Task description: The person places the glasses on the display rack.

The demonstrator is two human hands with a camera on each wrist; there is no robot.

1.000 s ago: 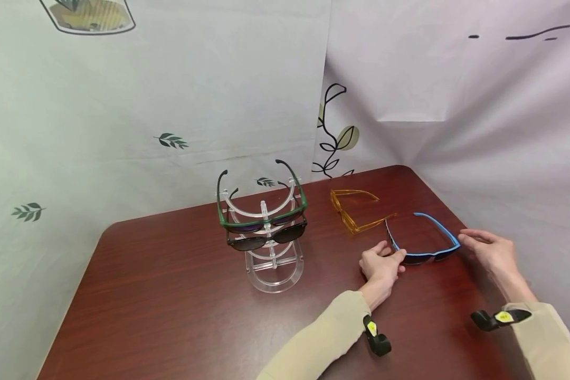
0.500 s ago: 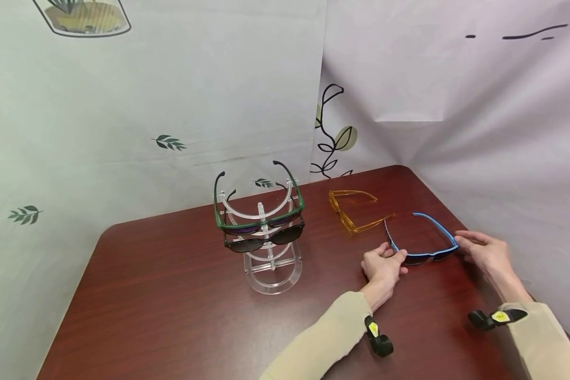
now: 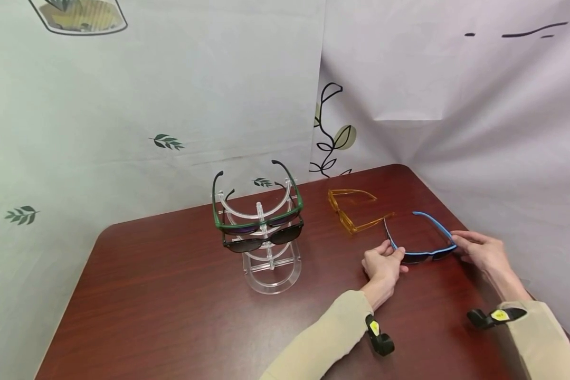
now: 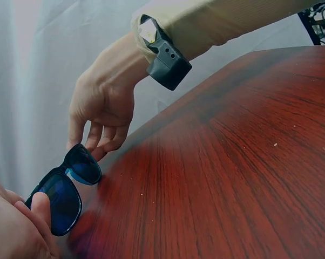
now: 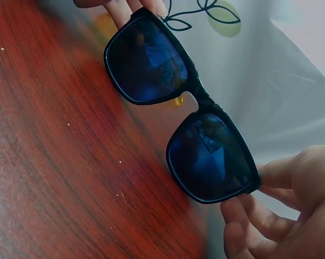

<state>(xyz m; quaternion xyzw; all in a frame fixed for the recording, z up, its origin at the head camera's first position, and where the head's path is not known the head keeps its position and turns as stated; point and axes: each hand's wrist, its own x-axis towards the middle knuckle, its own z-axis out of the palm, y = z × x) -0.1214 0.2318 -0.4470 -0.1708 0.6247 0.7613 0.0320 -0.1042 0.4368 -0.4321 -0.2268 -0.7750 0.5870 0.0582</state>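
Sunglasses with a blue-edged black frame [image 3: 444, 229] and dark lenses [image 5: 146, 65] are at the table's right side, temples unfolded and pointing to the back. My left hand [image 3: 381, 265] pinches their left front corner between thumb and fingers. At the opposite corner, by the hinge, my right hand [image 3: 488, 257] grips the frame with thumb and fingertips. In the left wrist view the lenses [image 4: 62, 199] are tilted, close to the tabletop. Whether the lower rim touches the table I cannot tell.
A clear display stand [image 3: 274, 288] holds green-framed sunglasses [image 3: 285, 218] above black sunglasses [image 3: 248, 245]. Yellow-framed glasses [image 3: 345, 219] lie unfolded on the dark red table [image 3: 171, 295], just behind the blue pair. A cloth wall [image 3: 503, 158] borders the back and right side.
My right hand has moved slightly left, from beside the sunglasses' right corner onto it, and now grips it. The left hand keeps its pinch, and the sunglasses have hardly moved.
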